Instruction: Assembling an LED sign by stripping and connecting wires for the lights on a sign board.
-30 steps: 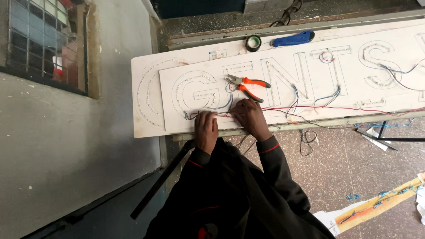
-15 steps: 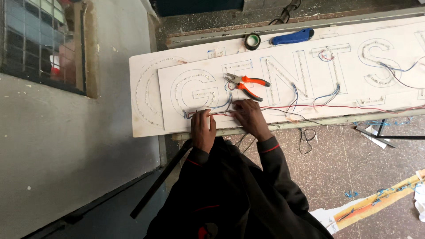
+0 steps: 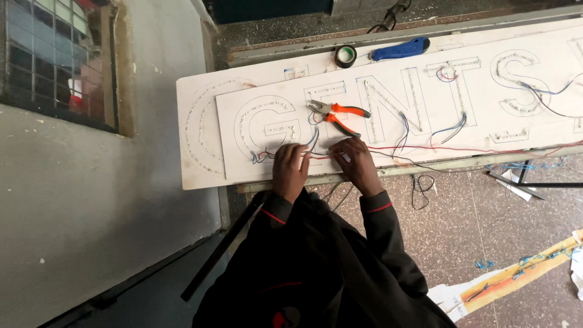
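Both hands pressed on the white sign board (image 3: 200,164): the left hand (image 3: 289,170) and right hand (image 3: 358,165), fingers curled, pinched red and blue wires (image 3: 316,153) at its near edge, so they stayed taut. Orange-handled pliers (image 3: 337,113) lay just beyond, within reach.

both hands (image 3: 290,170) (image 3: 358,163) rest on wires (image 3: 425,147) at the near edge of the sign board (image 3: 206,121); pliers (image 3: 337,113) lie just behind them, tape roll (image 3: 345,56) and handled tool (image 3: 401,49) at the far edge.

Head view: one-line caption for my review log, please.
Left hand and right hand work red and blue wires on a white sign board, orange-handled pliers lying just beyond.
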